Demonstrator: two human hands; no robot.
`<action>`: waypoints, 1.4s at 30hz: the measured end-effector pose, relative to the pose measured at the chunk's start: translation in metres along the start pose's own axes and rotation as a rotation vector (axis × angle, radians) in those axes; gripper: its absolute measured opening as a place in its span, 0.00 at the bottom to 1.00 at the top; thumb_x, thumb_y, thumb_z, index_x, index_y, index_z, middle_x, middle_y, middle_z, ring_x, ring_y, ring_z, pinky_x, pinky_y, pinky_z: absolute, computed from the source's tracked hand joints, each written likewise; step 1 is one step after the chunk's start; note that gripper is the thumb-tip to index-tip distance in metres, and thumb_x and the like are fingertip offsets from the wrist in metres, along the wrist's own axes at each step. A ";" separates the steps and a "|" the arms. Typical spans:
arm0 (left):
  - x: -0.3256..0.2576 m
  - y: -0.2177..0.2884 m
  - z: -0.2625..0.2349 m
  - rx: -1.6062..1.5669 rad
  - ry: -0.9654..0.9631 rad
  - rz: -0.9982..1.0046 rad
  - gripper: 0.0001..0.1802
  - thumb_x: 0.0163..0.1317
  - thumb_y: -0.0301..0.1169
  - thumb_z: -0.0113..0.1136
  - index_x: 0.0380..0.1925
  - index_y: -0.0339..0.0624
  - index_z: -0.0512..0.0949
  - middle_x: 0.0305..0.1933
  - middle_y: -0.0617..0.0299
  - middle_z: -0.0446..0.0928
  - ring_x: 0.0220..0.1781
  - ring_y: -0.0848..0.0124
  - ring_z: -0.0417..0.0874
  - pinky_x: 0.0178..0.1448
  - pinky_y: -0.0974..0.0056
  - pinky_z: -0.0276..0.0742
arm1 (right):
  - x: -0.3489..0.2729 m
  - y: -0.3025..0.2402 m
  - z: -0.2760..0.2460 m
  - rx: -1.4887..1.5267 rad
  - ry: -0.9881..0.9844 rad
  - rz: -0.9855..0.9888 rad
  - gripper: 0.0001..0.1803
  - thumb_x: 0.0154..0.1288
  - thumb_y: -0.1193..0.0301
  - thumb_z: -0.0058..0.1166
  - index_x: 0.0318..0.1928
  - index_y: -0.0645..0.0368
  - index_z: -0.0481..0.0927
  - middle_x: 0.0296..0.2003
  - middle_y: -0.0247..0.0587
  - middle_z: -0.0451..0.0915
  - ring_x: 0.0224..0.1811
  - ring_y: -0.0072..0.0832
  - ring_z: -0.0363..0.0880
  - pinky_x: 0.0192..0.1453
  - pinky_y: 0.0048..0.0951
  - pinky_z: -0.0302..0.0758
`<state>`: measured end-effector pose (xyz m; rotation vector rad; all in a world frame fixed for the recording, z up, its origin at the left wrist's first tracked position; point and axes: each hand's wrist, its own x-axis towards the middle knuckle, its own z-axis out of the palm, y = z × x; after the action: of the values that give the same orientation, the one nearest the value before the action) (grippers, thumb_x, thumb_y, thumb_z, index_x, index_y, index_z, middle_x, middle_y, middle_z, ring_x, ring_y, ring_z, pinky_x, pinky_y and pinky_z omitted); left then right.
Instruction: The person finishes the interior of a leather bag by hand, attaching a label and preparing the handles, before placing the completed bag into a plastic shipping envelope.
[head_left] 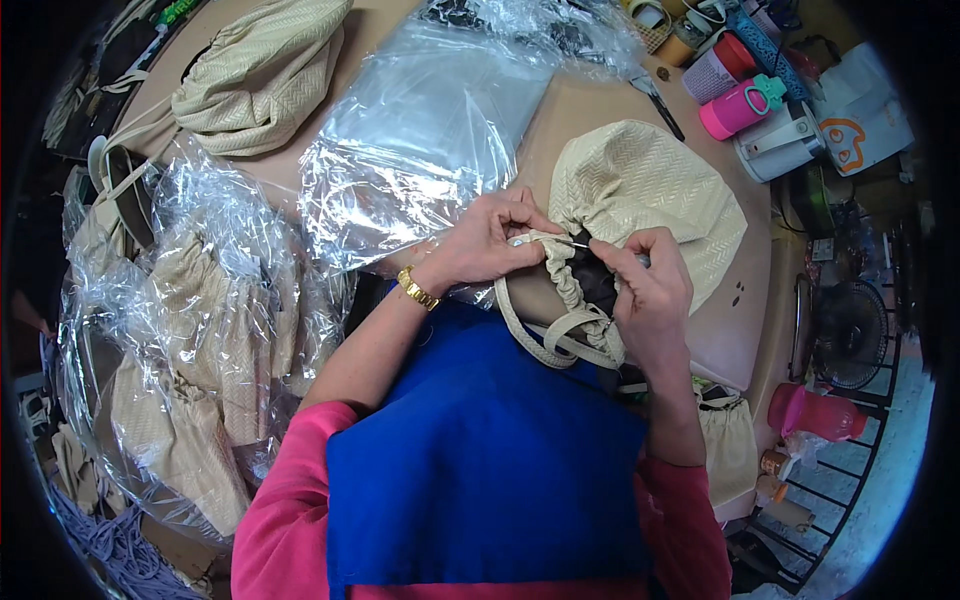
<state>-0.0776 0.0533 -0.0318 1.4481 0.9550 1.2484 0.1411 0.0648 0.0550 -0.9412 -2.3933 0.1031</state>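
A cream woven drawstring bag point(660, 190) lies in front of me with its gathered mouth toward me, its dark lining showing. My left hand point(495, 238) is closed, pinching the bag's edge between thumb and fingers. In my closed right hand point(652, 285) is a thin, pointed metal tool point(572, 243), its tip at the pinched edge; the hand hides most of its handle, so its exact kind is unclear. A cream strap point(530, 345) loops down from the bag's mouth, below both hands.
Clear plastic sheets point(420, 130) cover the table's middle. Another cream bag point(265, 80) sits at far left; plastic-wrapped bags point(200, 330) are piled nearer. A knife-like tool point(662, 108), a pink bottle point(740, 108) and a metal mug point(780, 145) stand or lie far right. A fan point(850, 335) is beyond.
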 end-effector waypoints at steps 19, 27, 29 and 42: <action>0.001 -0.005 0.002 -0.077 -0.038 0.020 0.15 0.51 0.24 0.63 0.41 0.41 0.87 0.34 0.63 0.73 0.40 0.75 0.74 0.47 0.71 0.71 | 0.018 0.007 0.001 0.131 -0.139 0.002 0.16 0.48 0.85 0.57 0.38 0.58 0.86 0.31 0.40 0.72 0.32 0.36 0.74 0.37 0.33 0.71; 0.002 0.001 -0.003 -0.011 -0.056 0.000 0.15 0.52 0.25 0.63 0.41 0.42 0.87 0.33 0.62 0.73 0.39 0.74 0.74 0.46 0.70 0.72 | 0.016 0.024 -0.003 0.607 -0.151 0.261 0.13 0.54 0.86 0.57 0.37 0.58 0.88 0.30 0.40 0.71 0.32 0.30 0.75 0.36 0.26 0.71; 0.002 0.002 -0.003 -0.005 -0.059 -0.014 0.15 0.52 0.26 0.63 0.41 0.42 0.87 0.32 0.63 0.73 0.38 0.74 0.74 0.45 0.70 0.71 | 0.018 0.015 -0.005 0.416 -0.142 0.178 0.13 0.55 0.88 0.56 0.38 0.62 0.87 0.30 0.39 0.71 0.32 0.29 0.75 0.38 0.24 0.72; 0.003 -0.005 -0.002 -0.020 -0.048 0.017 0.16 0.51 0.26 0.63 0.41 0.43 0.87 0.31 0.63 0.72 0.37 0.73 0.73 0.45 0.70 0.71 | 0.016 -0.007 -0.002 -0.138 -0.071 -0.130 0.15 0.48 0.80 0.57 0.38 0.56 0.85 0.31 0.39 0.71 0.35 0.35 0.74 0.37 0.37 0.69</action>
<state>-0.0789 0.0581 -0.0356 1.4674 0.8977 1.2270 0.1282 0.0695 0.0658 -0.8534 -2.5471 -0.0799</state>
